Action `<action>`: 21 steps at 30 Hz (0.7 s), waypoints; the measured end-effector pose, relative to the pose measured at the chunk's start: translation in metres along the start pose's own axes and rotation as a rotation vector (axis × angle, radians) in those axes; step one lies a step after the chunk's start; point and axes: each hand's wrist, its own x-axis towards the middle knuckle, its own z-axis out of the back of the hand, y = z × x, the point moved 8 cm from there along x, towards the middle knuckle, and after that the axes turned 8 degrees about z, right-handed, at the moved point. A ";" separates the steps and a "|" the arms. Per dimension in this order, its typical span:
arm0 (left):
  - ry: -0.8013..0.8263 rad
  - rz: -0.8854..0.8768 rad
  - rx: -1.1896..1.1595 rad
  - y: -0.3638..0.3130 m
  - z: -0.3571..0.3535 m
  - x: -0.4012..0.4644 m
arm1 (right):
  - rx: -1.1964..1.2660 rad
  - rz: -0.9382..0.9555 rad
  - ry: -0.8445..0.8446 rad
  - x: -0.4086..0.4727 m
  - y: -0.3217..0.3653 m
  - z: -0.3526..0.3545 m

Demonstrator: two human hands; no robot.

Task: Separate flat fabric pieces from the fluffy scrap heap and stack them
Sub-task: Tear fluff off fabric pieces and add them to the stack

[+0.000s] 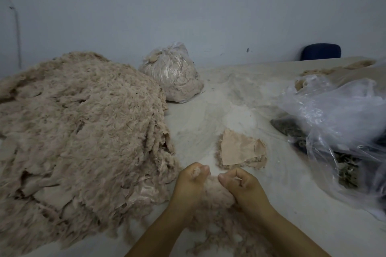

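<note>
A fluffy scrap (211,192) is gripped between the curled fingers of the left hand (191,181) and right hand (242,185), beside the heap (79,127), near the stack (242,149).

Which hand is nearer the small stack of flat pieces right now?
Right hand, just below the stack of flat pieces. Left hand is below and further left, beside the fluffy heap.

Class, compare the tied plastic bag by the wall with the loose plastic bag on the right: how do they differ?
The tied bag is knotted shut and packed round with beige scraps; the loose bag lies open and crumpled. The tied bag stands upright beside the fluffy heap; the loose bag sprawls over dark material. The tied bag looks smaller. Both are clear plastic on the table.
</note>
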 end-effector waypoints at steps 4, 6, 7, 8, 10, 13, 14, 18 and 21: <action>0.229 0.108 0.106 0.009 -0.021 -0.006 | -0.146 0.082 -0.050 0.004 0.003 0.007; 0.275 0.102 0.083 0.008 -0.023 -0.010 | -0.187 0.108 -0.076 0.008 0.006 0.009; 0.257 0.090 0.060 0.006 -0.021 -0.010 | -0.209 0.117 -0.094 0.010 0.006 0.011; 0.231 0.077 0.047 0.004 -0.019 -0.010 | -0.231 0.121 -0.114 0.011 0.005 0.014; 0.177 0.055 0.028 0.001 -0.014 -0.009 | -0.248 0.102 -0.158 0.013 0.000 0.022; 0.088 0.032 0.002 -0.004 -0.001 -0.005 | -0.303 0.043 -0.180 0.013 -0.010 0.037; 0.078 0.016 -0.004 -0.006 0.002 -0.004 | -0.324 0.014 -0.157 0.011 -0.013 0.037; 0.172 -0.047 0.005 -0.016 -0.013 -0.005 | 0.066 -0.297 0.100 -0.003 -0.032 -0.004; 0.221 -0.078 0.009 -0.017 -0.022 -0.008 | 0.348 -0.423 0.220 -0.011 -0.028 -0.027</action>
